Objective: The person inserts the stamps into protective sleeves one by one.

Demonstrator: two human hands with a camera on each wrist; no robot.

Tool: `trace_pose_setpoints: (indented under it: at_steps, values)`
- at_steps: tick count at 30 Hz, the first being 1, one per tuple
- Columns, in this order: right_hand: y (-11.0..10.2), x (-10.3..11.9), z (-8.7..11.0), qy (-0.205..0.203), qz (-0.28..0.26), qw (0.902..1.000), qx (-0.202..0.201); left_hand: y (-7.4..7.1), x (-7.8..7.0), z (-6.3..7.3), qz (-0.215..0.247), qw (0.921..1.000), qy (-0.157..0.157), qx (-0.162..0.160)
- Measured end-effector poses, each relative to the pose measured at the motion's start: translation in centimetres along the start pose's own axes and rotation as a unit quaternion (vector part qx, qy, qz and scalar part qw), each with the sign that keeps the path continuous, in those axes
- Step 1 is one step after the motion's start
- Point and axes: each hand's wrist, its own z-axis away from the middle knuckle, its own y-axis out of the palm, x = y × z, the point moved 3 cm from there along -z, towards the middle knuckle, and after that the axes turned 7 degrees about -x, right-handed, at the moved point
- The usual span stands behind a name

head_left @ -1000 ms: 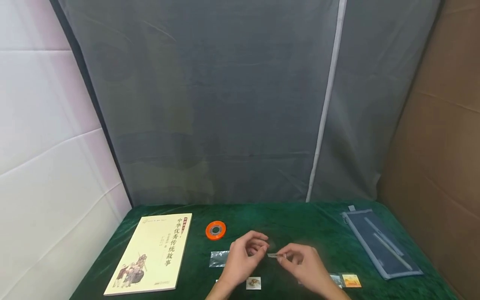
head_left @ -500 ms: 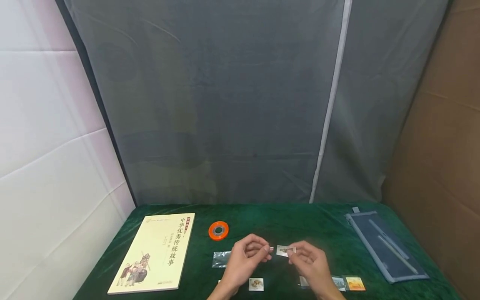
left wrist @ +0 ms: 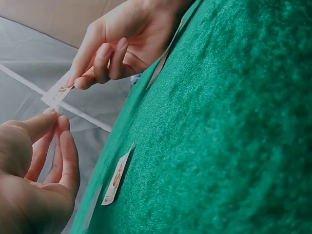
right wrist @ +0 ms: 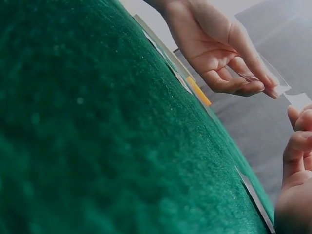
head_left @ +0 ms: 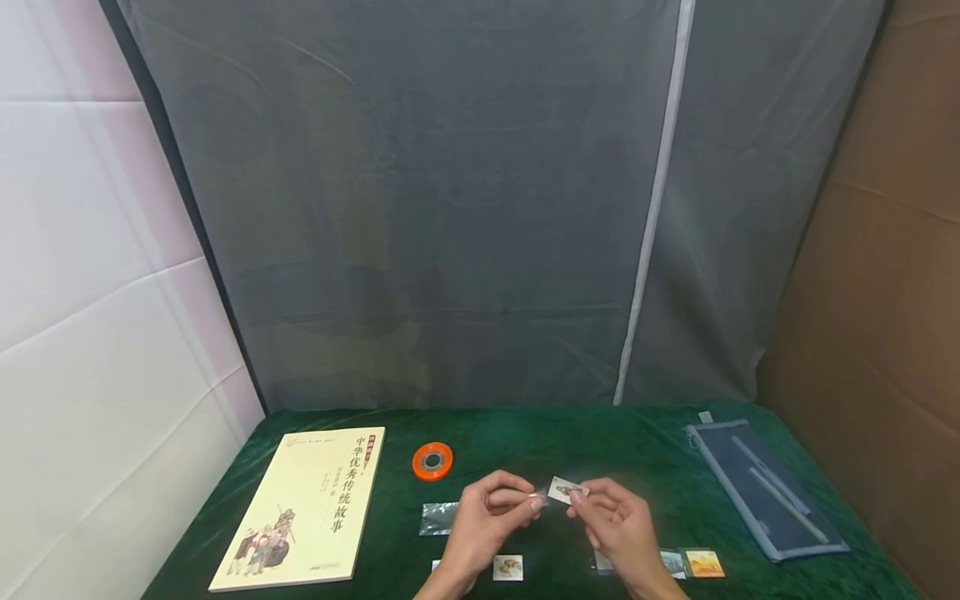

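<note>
In the head view my left hand point(head_left: 486, 521) pinches a small clear plastic sleeve point(right wrist: 282, 89), best seen in the right wrist view. My right hand point(head_left: 617, 523) holds a small white-bordered stamp point(head_left: 564, 490) with a printed figure between thumb and fingers. The stamp's corner is close to the sleeve's edge; whether it is inside, I cannot tell. Both hands are raised above the green cloth. Below them lies another stamp point(head_left: 507, 567) with a brownish picture. My left hand partly covers a clear sleeve point(head_left: 437, 518) on the cloth.
A cream book point(head_left: 300, 508) lies at left. An orange tape roll point(head_left: 432, 461) sits behind the left hand. To the right are an orange-yellow stamp point(head_left: 705, 562), a bluish one point(head_left: 672, 564) beside it, and a blue zip pouch point(head_left: 765, 487) with slim items inside.
My right hand has turned the stamp from edge-on to picture-side visible, then tilted it and brought it closer to the left fingertips. My left hand stays almost in place.
</note>
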Motion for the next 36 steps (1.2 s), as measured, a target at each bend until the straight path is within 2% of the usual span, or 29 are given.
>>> trace_pose_setpoints:
  at_steps: [11,31,36]
  values:
    - [0.08,0.02,0.05,0.016,0.013,0.9997,0.010,-0.28,0.21,-0.17,0.016,0.9998,-0.011,-0.008]
    - [0.30,0.14,0.16,0.002,0.003,0.9992,0.041,-0.20,0.51,-0.16,0.034,0.9991,-0.026,-0.002]
    - [0.26,0.20,0.17,0.005,0.004,0.9993,0.036,-0.20,0.47,-0.13,0.031,0.9991,-0.027,-0.003]
